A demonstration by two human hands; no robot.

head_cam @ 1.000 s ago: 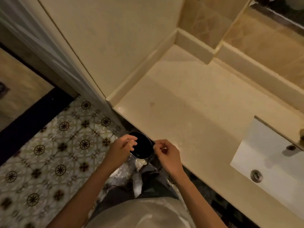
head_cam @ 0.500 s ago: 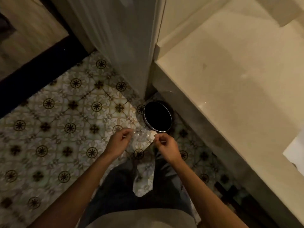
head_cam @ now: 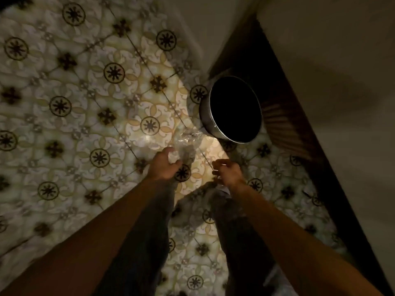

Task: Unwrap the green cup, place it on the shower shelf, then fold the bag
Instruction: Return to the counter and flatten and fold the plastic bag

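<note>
Looking down at a patterned floor, the person's left hand (head_cam: 164, 166) pinches a crumpled clear bag (head_cam: 185, 142) that trails up toward a dark round bin (head_cam: 234, 110) just beyond, while the right hand (head_cam: 227, 170), fingers curled, seems empty; no cup is visible.

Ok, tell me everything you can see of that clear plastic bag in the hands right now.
The clear plastic bag looks thin, crinkled and see-through, catching glints of light. It is bunched at the left hand, whose fingers close on it, and rises toward the round bin, whose rim it nears; contact is unclear. The right hand is pinched shut beside it; whether it holds an edge cannot be told. No cup shows inside. Behind it is patterned floor tile.
</note>
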